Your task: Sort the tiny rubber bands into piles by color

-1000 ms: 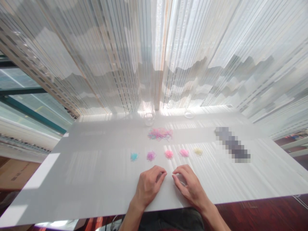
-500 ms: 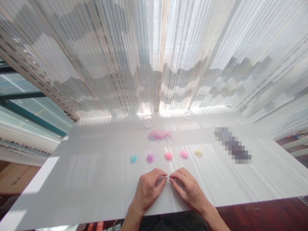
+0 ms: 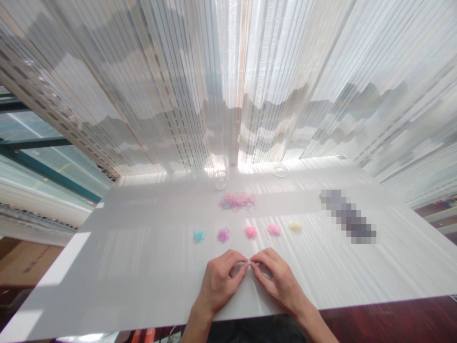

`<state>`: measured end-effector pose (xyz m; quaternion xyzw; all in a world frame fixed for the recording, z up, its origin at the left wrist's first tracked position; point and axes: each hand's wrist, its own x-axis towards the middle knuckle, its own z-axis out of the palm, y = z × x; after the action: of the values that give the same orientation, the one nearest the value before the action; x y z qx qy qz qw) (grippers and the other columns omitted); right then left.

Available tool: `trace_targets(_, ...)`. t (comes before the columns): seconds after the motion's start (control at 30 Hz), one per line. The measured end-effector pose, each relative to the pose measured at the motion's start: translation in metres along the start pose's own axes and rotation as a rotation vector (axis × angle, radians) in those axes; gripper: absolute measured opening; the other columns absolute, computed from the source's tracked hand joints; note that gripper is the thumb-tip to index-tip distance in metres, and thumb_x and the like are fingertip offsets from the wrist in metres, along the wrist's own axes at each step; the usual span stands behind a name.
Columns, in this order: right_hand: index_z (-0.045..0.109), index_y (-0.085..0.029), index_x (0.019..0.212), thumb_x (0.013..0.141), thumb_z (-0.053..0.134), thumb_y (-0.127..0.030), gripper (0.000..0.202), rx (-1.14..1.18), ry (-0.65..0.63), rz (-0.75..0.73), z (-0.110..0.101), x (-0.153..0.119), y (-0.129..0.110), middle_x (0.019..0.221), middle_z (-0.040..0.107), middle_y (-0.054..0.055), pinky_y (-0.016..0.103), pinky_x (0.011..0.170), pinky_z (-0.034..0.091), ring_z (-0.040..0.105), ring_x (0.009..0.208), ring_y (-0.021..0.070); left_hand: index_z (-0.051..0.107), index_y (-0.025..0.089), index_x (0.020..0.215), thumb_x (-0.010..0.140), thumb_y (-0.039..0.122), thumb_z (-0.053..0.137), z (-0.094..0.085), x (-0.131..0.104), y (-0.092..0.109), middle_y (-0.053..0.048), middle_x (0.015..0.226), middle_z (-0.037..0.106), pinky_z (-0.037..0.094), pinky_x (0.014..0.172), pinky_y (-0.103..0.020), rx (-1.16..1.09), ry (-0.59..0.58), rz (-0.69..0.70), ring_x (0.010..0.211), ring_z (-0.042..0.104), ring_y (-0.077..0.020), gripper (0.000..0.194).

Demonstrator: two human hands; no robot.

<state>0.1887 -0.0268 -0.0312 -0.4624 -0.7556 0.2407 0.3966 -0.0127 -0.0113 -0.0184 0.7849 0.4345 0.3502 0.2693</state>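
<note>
Near the table's front edge, my left hand and my right hand meet fingertip to fingertip. Each has thumb and forefinger pinched together; whatever lies between them is too small to make out. Just beyond the hands runs a row of small piles of thin, coloured strands, perhaps little rubber bands: a teal pile, a purple pile, a coral pile, a pink pile and a pale yellow pile. Behind them lies a larger mixed-colour pile.
On the white table, a clear round container stands at the back, with a clear lid-like disc to its right. A blurred-out dark object lies on the right. Sheer curtains hang behind; a cardboard box is at left.
My right hand has shifted slightly left, so its fingertips now touch those of my left hand. The piles have not been moved.
</note>
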Motion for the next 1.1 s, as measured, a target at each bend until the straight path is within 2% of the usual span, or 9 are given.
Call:
trace_targets(0.53, 0.066, -0.023, 0.098, 0.101, 0.056, -0.018, 0.011, 0.000, 0.058, 0.023, -0.0023, 0.0036, -0.0036, 0.087, 0.066, 0.003, 0.029, 0.071, 0.055, 0.065, 0.078, 0.0175, 0.067, 0.023, 0.097, 0.100, 0.020, 0.058, 0.0027, -0.0013, 0.0013, 0.000, 0.086, 0.072, 0.047, 0.058, -0.023, 0.121, 0.038, 0.039, 0.057, 0.057, -0.0113, 0.010)
trace_targets(1.1, 0.066, -0.023, 0.097, 0.103, 0.054, -0.021, 0.013, -0.030, 0.048, 0.037, -0.0047, 0.0045, -0.0040, 0.086, 0.068, 0.005, 0.031, 0.070, 0.056, 0.066, 0.077, 0.0190, 0.069, 0.022, 0.096, 0.101, 0.019, 0.056, 0.0044, -0.0003, 0.0020, 0.000, 0.082, 0.071, 0.048, 0.060, -0.023, 0.176, 0.050, 0.059, 0.063, 0.062, -0.0127, 0.014)
